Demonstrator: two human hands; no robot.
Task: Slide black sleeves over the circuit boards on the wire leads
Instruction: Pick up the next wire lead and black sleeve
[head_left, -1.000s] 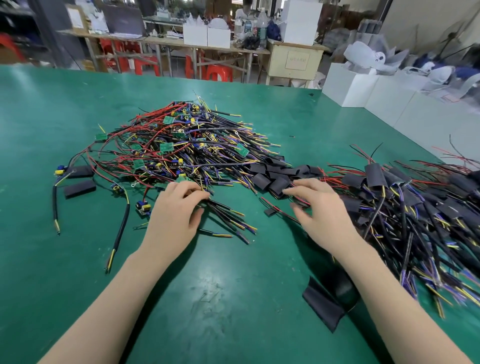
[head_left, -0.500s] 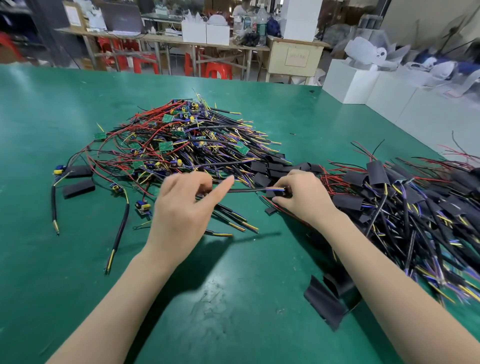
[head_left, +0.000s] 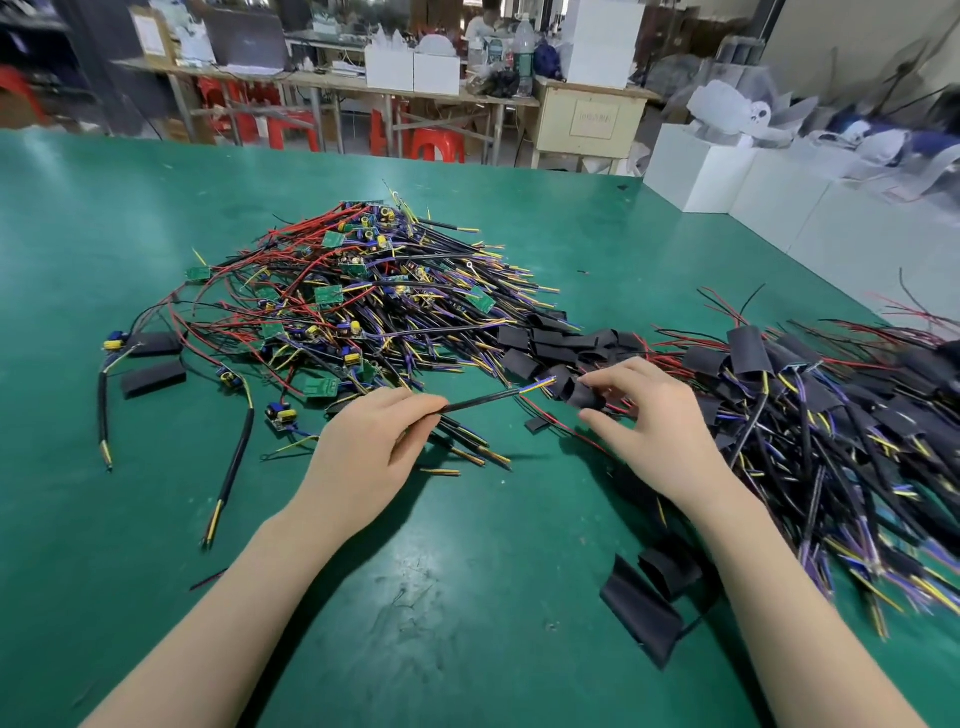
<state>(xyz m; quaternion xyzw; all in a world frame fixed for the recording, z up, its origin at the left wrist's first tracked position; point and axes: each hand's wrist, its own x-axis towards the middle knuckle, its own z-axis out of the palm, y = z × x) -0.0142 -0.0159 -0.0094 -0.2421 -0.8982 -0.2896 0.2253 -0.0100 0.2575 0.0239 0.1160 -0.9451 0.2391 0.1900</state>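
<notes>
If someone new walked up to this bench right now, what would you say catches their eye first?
Probably the big tangle of unsleeved wire leads with small green circuit boards, heaped mid-table on the green mat. In front of it, the left hand pinches a black cable and aims its stripped tip at a black sleeve pinched by the right hand. To the right sprawls a darker pile of sleeved leads.

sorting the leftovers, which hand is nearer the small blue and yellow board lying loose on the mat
Left. The left hand sits just right of the loose board; the right hand is farther right, beyond it.
</notes>
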